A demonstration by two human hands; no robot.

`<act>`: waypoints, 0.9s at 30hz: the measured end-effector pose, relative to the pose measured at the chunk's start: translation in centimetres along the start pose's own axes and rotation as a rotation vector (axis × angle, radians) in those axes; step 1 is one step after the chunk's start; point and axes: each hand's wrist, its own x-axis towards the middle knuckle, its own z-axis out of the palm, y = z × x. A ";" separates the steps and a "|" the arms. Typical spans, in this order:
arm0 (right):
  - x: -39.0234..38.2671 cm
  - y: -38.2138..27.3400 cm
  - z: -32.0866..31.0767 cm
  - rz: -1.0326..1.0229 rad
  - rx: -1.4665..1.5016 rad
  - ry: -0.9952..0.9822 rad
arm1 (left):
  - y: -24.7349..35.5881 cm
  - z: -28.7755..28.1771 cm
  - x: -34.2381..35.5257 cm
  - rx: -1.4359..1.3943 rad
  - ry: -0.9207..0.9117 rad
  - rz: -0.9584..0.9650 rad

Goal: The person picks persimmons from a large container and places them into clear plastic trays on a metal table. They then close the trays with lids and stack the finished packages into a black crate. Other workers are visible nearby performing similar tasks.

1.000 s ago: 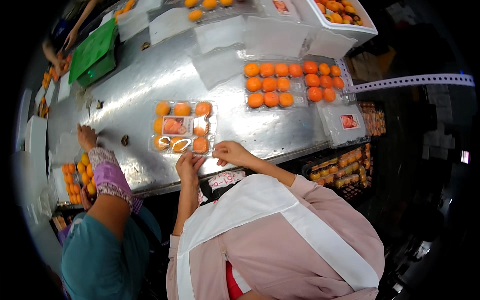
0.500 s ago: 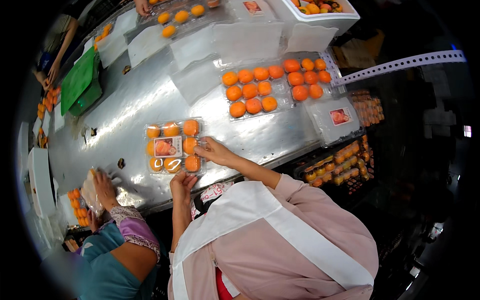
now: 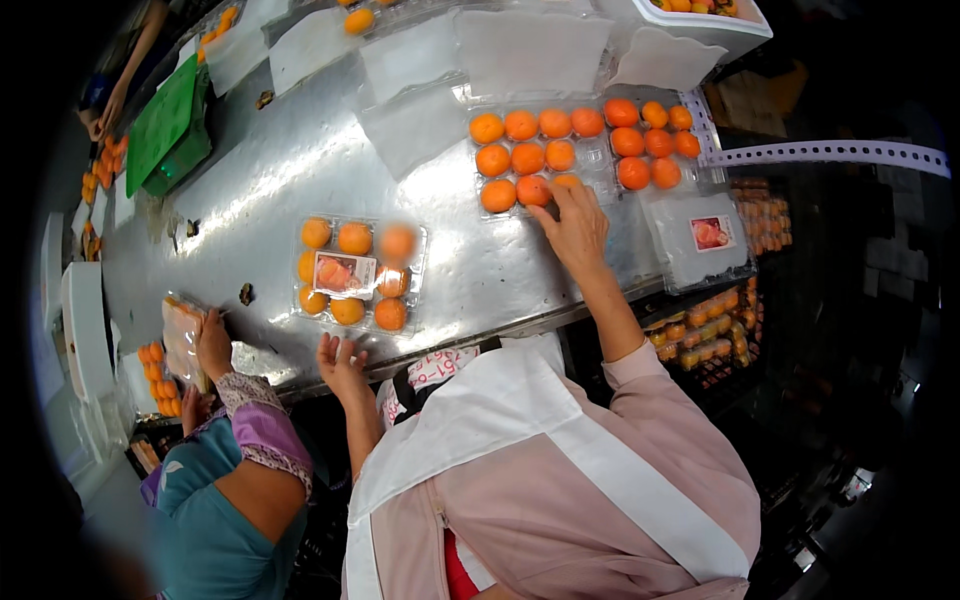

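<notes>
A clear plastic clamshell [image 3: 413, 285] of orange persimmons, with a picture label on top, lies on the metal table ahead of me. My left hand [image 3: 343, 368] is just off its near edge, fingers apart and holding nothing. Farther right, my right hand [image 3: 580, 235] reaches over an open clear tray [image 3: 590, 182] with rows of persimmons. Its thumb and fingers close on a persimmon [image 3: 567, 181] at the right end of the nearest row, partly hidden by the fingers. The thumb lies by the neighbouring persimmon [image 3: 532, 189].
A second tray of persimmons [image 3: 658, 143] adjoins on the right, with a labelled lid [image 3: 690, 235] nearer me. Empty clear lids [image 3: 535, 50] line the far side. A green crate [image 3: 170, 130] stands left. At my left, a co-worker's hand [image 3: 213, 345] holds a clear pack [image 3: 184, 340].
My right hand has left the labelled clamshell and moved right to the open tray. My left hand has drawn slightly back from the clamshell. The view has shifted a little.
</notes>
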 end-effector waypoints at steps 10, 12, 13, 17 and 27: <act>0.5 0.9 1.6 -0.018 -0.014 -0.024 | 0.2 0.6 0.0 -0.010 0.123 0.266; 0.7 0.9 1.5 -0.024 0.007 -0.017 | -0.6 0.3 0.5 -0.003 0.111 0.321; 0.7 1.0 1.4 -0.032 0.007 -0.015 | -0.8 0.2 0.7 0.000 0.105 0.349; 2.3 1.8 0.5 -0.053 0.049 -0.015 | -0.7 0.5 0.7 -0.016 0.119 0.376; 10.7 9.2 1.0 0.069 -0.262 0.021 | -0.1 1.1 0.8 0.036 0.146 0.394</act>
